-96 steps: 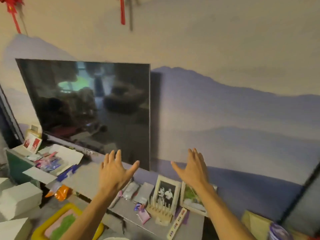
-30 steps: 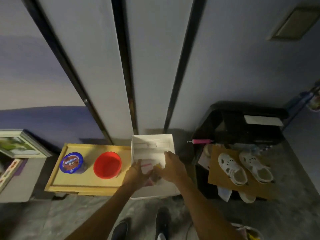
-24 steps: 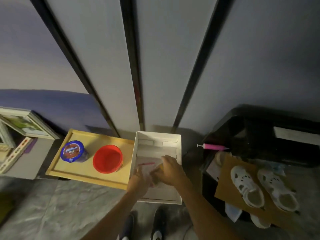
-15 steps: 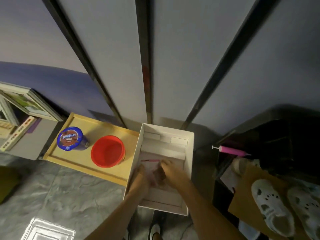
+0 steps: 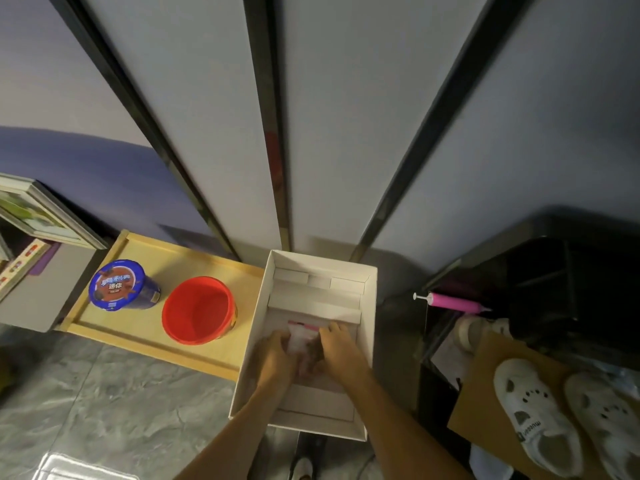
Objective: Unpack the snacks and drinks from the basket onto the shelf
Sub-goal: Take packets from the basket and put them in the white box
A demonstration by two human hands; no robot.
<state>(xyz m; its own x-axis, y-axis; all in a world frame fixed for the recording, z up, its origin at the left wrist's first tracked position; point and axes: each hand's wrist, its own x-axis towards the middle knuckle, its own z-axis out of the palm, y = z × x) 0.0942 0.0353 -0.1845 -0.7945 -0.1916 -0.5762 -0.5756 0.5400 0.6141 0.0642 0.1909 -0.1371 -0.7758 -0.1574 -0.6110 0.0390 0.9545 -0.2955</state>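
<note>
Both my hands are down inside the white box (image 5: 369, 327), which sits on the floor against the wall panels. Left hand (image 5: 273, 355) and right hand (image 5: 341, 351) meet over a clear snack packet (image 5: 303, 336) with a pink strip along its top edge; the packet lies on the box bottom, about mid-length. Fingers (image 5: 334, 332) of the right hand curl over the packet's right side, the left hand's press on its left side. Both sets are narrow and closed on the packet, though I cannot tell if it is lifted off the bottom.

Just left of the box, touching its side, is the wooden shelf (image 5: 138, 327). On it stand a blue cookie cup (image 5: 119, 285) with a printed lid and, just beside it, a red tub (image 5: 199, 310), open at the top.

To the right, a pink pump (image 5: 450, 302) lies on a black stand (image 5: 554, 271). White shoes (image 5: 535, 417) rest on cardboard (image 5: 485, 393) lower right. A picture frame (image 5: 38, 213) leans at far left.
</note>
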